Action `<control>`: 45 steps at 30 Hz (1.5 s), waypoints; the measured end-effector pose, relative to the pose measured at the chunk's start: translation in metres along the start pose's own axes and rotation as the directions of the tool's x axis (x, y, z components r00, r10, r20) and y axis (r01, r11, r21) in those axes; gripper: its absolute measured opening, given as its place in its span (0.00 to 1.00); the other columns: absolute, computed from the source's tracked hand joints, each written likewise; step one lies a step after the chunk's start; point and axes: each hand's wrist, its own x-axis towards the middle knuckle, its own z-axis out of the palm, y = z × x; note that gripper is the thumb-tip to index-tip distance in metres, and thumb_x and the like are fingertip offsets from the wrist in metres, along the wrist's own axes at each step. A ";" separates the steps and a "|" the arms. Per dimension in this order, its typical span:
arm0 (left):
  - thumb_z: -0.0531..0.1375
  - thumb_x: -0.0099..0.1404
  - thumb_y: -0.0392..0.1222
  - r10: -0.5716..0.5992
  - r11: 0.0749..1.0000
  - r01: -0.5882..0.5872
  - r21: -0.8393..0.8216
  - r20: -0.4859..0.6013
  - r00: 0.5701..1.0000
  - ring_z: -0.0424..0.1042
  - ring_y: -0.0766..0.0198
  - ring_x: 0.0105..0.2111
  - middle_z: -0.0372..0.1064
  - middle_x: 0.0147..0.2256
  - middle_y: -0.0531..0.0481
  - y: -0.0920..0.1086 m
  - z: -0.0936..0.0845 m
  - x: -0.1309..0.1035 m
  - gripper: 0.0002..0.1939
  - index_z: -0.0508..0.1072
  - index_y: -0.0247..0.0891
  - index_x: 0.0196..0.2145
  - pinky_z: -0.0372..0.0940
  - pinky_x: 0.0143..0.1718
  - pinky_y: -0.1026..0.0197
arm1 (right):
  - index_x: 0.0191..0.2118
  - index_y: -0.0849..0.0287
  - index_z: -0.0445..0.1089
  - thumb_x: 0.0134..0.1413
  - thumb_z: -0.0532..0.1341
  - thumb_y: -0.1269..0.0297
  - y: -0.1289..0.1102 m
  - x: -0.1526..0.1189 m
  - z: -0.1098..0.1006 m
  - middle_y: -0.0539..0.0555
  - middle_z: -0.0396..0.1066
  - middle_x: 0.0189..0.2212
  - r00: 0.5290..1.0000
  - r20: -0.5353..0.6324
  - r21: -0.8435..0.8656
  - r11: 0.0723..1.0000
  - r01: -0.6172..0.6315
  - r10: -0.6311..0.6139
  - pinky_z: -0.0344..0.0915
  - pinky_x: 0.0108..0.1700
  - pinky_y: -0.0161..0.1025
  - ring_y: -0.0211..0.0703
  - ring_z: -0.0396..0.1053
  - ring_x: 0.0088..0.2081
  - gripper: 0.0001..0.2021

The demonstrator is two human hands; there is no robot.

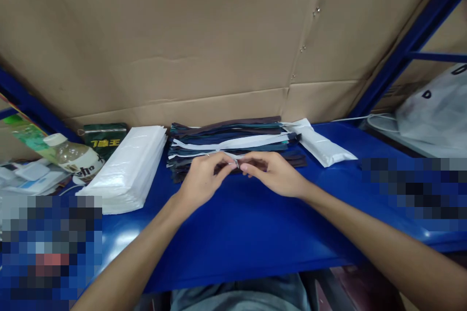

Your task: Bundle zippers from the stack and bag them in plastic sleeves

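Matt cloth strips (233, 143) lie on a glossy blue table (237, 233) beside shiny plastic bags (127, 165).

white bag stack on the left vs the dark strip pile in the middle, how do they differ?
Colour: the white bag stack is uniformly white and glossy; the dark strip pile is mostly navy, black and teal with a few white strips.
Pose: the white bag stack runs front to back, angled; the dark strip pile runs left to right along the cardboard.
Contact: the left hand and right hand meet at the dark strip pile's front edge; neither touches the white bag stack.
Shared: both are flat layered stacks on the blue table.
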 end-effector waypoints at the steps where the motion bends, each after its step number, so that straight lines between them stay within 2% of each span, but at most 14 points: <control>1: 0.61 0.76 0.42 0.025 1.000 -0.025 -0.018 0.019 1.000 0.80 0.64 0.37 0.82 0.39 0.52 0.004 0.005 -0.001 0.07 0.80 0.41 0.40 0.72 0.42 0.63 | 0.49 0.55 0.80 0.69 0.63 0.49 -0.001 0.000 0.003 0.55 0.81 0.41 1.000 0.001 0.060 0.998 -0.001 0.001 0.74 0.46 0.44 0.47 0.78 0.41 0.16; 6: 0.60 0.76 0.41 0.045 0.999 -0.043 -0.025 0.059 0.997 0.78 0.64 0.35 0.81 0.38 0.53 0.007 0.014 -0.005 0.07 0.79 0.42 0.42 0.70 0.41 0.62 | 0.44 0.57 0.81 0.63 0.70 0.51 0.001 0.000 0.006 0.54 0.80 0.34 0.998 -0.049 0.221 0.975 -0.028 0.040 0.74 0.43 0.42 0.45 0.77 0.37 0.14; 12: 0.58 0.77 0.42 0.009 1.000 -0.008 -0.029 0.043 0.999 0.76 0.62 0.38 0.79 0.40 0.50 0.007 0.015 -0.006 0.07 0.76 0.41 0.43 0.68 0.41 0.60 | 0.44 0.56 0.82 0.57 0.74 0.52 0.007 0.003 0.006 0.55 0.82 0.40 0.997 -0.073 0.328 0.945 0.000 0.025 0.76 0.49 0.48 0.49 0.79 0.42 0.14; 16: 0.57 0.78 0.45 -0.035 0.999 0.035 0.002 0.056 0.998 0.77 0.60 0.40 0.79 0.41 0.50 0.008 0.015 -0.007 0.09 0.75 0.43 0.44 0.68 0.42 0.58 | 0.46 0.51 0.84 0.61 0.71 0.54 0.008 0.002 0.007 0.55 0.81 0.44 0.994 -0.105 0.233 0.971 0.043 -0.019 0.75 0.49 0.48 0.50 0.79 0.45 0.12; 20: 0.61 0.73 0.58 -0.129 0.988 0.122 0.094 0.074 0.989 0.78 0.57 0.37 0.80 0.38 0.50 0.007 0.016 -0.007 0.16 0.76 0.43 0.41 0.68 0.37 0.57 | 0.47 0.49 0.84 0.65 0.67 0.55 0.008 0.001 0.012 0.56 0.79 0.44 0.985 -0.150 0.085 0.992 0.097 -0.084 0.75 0.45 0.46 0.48 0.78 0.43 0.11; 22: 0.59 0.74 0.62 -0.165 0.976 0.148 0.161 0.096 0.982 0.78 0.56 0.33 0.79 0.33 0.50 0.007 0.016 -0.007 0.20 0.76 0.43 0.39 0.66 0.33 0.58 | 0.46 0.50 0.84 0.66 0.66 0.56 0.007 0.000 0.015 0.56 0.79 0.44 0.982 -0.154 0.024 0.993 0.116 -0.111 0.75 0.45 0.46 0.48 0.77 0.42 0.10; 25: 0.53 0.78 0.60 -0.165 0.969 0.135 0.209 0.130 0.978 0.76 0.57 0.30 0.77 0.32 0.50 0.010 0.016 -0.007 0.20 0.74 0.43 0.39 0.61 0.30 0.58 | 0.44 0.51 0.82 0.66 0.65 0.60 0.004 -0.002 0.018 0.54 0.80 0.42 0.980 -0.164 -0.052 0.993 0.109 -0.116 0.74 0.45 0.45 0.47 0.77 0.41 0.07; 30: 0.50 0.80 0.55 -0.108 0.992 0.093 0.089 0.179 0.978 0.72 0.60 0.28 0.73 0.31 0.50 0.010 0.018 -0.008 0.18 0.72 0.42 0.42 0.61 0.30 0.59 | 0.40 0.53 0.76 0.65 0.64 0.62 0.001 -0.002 0.017 0.51 0.80 0.36 0.986 -0.151 -0.121 0.992 0.046 -0.064 0.71 0.40 0.43 0.44 0.75 0.36 0.04; 35: 0.52 0.81 0.51 -0.078 0.991 0.095 -0.089 0.181 0.980 0.76 0.61 0.35 0.76 0.35 0.50 0.005 0.021 -0.007 0.15 0.74 0.41 0.46 0.67 0.39 0.59 | 0.39 0.53 0.72 0.68 0.62 0.59 0.003 -0.002 0.014 0.51 0.79 0.35 0.990 -0.124 -0.195 0.980 0.048 -0.073 0.68 0.37 0.42 0.45 0.74 0.35 0.06; 38: 0.53 0.81 0.48 -0.055 0.988 0.077 -0.132 0.168 0.984 0.78 0.62 0.36 0.78 0.38 0.50 0.005 0.021 -0.006 0.13 0.75 0.41 0.48 0.69 0.42 0.60 | 0.38 0.53 0.72 0.69 0.61 0.58 0.003 -0.002 0.012 0.51 0.79 0.35 0.991 -0.116 -0.233 0.972 0.037 -0.066 0.66 0.36 0.41 0.45 0.74 0.34 0.08; 41: 0.53 0.81 0.46 -0.032 0.989 0.054 -0.137 0.154 0.988 0.79 0.63 0.36 0.79 0.37 0.51 0.008 0.018 -0.004 0.13 0.77 0.41 0.48 0.69 0.42 0.61 | 0.37 0.53 0.72 0.70 0.60 0.57 0.002 -0.002 0.011 0.50 0.78 0.33 0.991 -0.102 -0.225 0.973 0.058 -0.082 0.66 0.36 0.41 0.44 0.72 0.33 0.10; 45: 0.56 0.80 0.46 -0.024 0.989 0.044 -0.138 0.141 0.990 0.80 0.63 0.35 0.80 0.34 0.54 0.009 0.014 -0.003 0.13 0.80 0.42 0.48 0.71 0.43 0.61 | 0.37 0.54 0.72 0.70 0.60 0.55 0.001 -0.001 0.008 0.50 0.75 0.32 0.991 -0.086 -0.133 0.987 0.090 -0.102 0.66 0.36 0.40 0.43 0.69 0.32 0.11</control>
